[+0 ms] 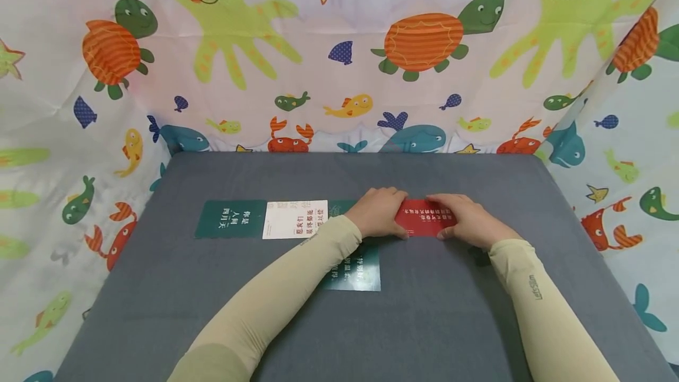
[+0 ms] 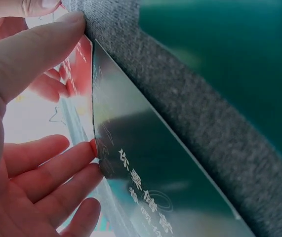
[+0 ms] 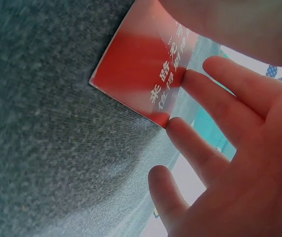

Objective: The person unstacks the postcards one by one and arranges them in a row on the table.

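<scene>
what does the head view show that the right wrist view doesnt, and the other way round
Only the head view: left hand, white rectangular printed card, dark green rectangular card left of it. Only the right wrist view: palm side of right hand, two fingers touching an edge of red rectangular card. Both: right hand, red card, grey fabric surface.

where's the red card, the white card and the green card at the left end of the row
red card [image 1: 423, 222]: head view, middle of its visible face
white card [image 1: 289, 220]: head view, middle of its face
green card [image 1: 231, 219]: head view, middle of its face
</scene>
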Motion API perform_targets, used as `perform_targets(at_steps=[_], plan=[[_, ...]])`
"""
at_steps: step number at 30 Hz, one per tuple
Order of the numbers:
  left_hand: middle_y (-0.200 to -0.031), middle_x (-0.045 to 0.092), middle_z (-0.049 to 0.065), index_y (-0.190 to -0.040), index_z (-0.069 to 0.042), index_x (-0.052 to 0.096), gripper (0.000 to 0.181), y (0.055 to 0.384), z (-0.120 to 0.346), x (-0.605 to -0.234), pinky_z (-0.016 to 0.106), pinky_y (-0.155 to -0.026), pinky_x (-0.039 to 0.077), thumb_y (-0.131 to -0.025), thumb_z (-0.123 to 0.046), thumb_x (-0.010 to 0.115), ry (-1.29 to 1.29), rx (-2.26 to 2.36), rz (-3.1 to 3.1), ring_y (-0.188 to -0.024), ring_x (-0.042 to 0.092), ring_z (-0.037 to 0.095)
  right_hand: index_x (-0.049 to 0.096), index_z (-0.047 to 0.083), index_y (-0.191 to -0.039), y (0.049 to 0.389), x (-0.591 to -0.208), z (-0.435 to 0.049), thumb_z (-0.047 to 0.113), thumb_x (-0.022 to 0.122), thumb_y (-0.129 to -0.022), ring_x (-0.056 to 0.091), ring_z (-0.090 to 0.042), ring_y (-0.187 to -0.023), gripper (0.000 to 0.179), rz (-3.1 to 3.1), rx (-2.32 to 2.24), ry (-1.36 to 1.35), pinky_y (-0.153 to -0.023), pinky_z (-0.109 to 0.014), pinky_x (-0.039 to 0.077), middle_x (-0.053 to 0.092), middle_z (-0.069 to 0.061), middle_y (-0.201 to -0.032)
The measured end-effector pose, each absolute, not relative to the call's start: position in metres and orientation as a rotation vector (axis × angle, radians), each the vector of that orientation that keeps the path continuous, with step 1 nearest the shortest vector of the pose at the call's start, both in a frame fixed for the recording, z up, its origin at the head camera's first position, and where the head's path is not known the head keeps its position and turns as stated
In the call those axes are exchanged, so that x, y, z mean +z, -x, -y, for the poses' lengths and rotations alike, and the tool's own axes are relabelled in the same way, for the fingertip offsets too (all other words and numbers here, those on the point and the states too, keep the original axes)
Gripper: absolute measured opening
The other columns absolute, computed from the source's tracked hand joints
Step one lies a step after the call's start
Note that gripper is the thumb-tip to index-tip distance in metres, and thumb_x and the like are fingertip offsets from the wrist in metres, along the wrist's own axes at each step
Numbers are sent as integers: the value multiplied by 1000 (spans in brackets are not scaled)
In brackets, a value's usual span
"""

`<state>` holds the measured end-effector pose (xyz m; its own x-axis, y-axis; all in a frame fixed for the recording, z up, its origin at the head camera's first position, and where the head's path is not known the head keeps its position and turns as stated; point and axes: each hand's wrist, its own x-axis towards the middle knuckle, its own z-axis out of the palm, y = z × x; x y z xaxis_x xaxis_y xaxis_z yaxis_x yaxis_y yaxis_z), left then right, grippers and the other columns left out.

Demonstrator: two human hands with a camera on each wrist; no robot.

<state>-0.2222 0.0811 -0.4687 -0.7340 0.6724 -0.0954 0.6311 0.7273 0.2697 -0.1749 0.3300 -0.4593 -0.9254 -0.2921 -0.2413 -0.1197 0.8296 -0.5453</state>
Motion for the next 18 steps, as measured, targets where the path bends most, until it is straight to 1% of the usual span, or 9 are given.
perform_targets(at_steps=[4,11,18], plan=[[-155,62,5,-159,-11,52,94,219,-82,-467,42,-121,46,-86,-59,86,-1045,320,-2739,-142,59,21,45,17,-164,173,-460,-331,21,94,-81,36,-45,-147,96,-2691,-780,301,-95,-58,63,45,-20,-162],[-154,62,4,-159,-11,53,93,220,-83,-465,41,-120,46,-86,-59,86,-1047,323,-2756,-141,59,20,45,18,-163,173,-458,-332,21,93,-82,36,-45,-146,94,-2704,-776,294,-92,-57,64,45,-21,-161],[-153,63,4,-159,-12,52,94,219,-82,-469,42,-121,45,-86,-60,86,-1029,339,-2754,-140,59,20,47,19,-163,171,-459,-332,23,92,-84,37,-45,-146,91,-2688,-784,291,-94,-56,64,45,-20,-161]])
